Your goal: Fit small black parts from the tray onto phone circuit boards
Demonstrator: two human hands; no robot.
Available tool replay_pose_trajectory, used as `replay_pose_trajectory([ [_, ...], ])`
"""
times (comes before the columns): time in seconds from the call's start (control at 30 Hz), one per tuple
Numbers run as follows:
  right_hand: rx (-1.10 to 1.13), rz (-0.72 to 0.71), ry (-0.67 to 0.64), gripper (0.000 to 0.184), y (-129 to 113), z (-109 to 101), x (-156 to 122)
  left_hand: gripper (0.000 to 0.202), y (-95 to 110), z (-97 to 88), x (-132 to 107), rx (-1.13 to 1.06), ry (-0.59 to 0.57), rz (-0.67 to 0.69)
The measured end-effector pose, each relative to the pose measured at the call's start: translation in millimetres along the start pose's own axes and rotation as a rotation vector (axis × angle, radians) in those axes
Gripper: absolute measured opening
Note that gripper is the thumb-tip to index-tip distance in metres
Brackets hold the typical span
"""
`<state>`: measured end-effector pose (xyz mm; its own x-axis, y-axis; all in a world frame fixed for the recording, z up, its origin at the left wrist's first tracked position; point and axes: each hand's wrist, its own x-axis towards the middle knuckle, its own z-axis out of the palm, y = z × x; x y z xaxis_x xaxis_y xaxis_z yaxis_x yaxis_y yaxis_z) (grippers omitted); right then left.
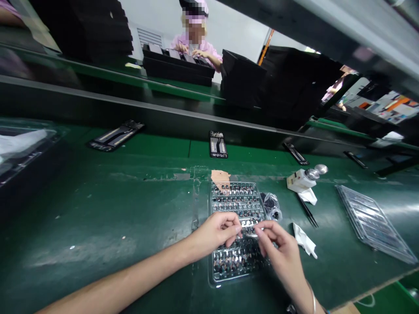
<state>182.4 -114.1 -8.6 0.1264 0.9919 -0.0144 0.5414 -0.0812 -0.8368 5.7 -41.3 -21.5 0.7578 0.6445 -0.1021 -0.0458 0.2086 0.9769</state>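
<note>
Tiny silver part (249, 233), held just above a clear plastic blister tray (210, 218), clamped between the closed thumb and forefinger of the right hand (279, 251). Fingertips of the left hand (213, 233) pressed together just beside it, any contact with the part impossible to tell from this view. Both hands low over the middle of the tray, a metal bangle (313, 298) on the right wrist near its right side. Rows of small dark-and-silver components packed in the tray's pockets beneath the fingers, a tan paper scrap (220, 179) at the far edge. Just right of the tray, a clear bag of black parts (271, 207), then black tweezers (307, 210), crumpled white wipes (304, 240), a white dispenser with a steel pump top (306, 178), and farther right, stacked clear trays (373, 218). Phone frames (218, 145) spaced along the far side of the green workbench (98, 209).

Main risks judged from this pose: a slackened pinch, with the part dropped among the filled pockets and mixed with the others; a careless wrist or bangle catching the tray, with loaded rows jolted out of place.
</note>
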Motion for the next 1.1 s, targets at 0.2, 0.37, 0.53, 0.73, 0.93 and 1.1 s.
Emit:
replay_pose_trajectory([
  [0.2,-0.003,-0.080,-0.020,0.014,-8,18,-3,0.021,-2,0.2,0,-0.031,0.007,0.022],
  [0.37,0.042,-0.037,-0.015,0.014,-5,17,-2,0.020,-5,0.3,1,-0.021,0.016,0.035],
  [0.53,0.083,-0.031,-0.023,0.014,-9,19,-2,0.020,-5,-0.1,1,-0.010,0.021,0.039],
  [0.73,0.281,0.090,-0.092,0.016,-12,20,3,0.021,-3,0.4,1,-0.016,0.015,0.053],
  [0.93,0.460,0.195,-0.159,0.020,-10,18,5,0.020,-5,-1.0,1,-0.014,0.002,0.050],
  [1.1,0.515,0.220,-0.084,0.021,-7,16,6,0.021,-3,-1.4,1,-0.026,-0.017,0.038],
])
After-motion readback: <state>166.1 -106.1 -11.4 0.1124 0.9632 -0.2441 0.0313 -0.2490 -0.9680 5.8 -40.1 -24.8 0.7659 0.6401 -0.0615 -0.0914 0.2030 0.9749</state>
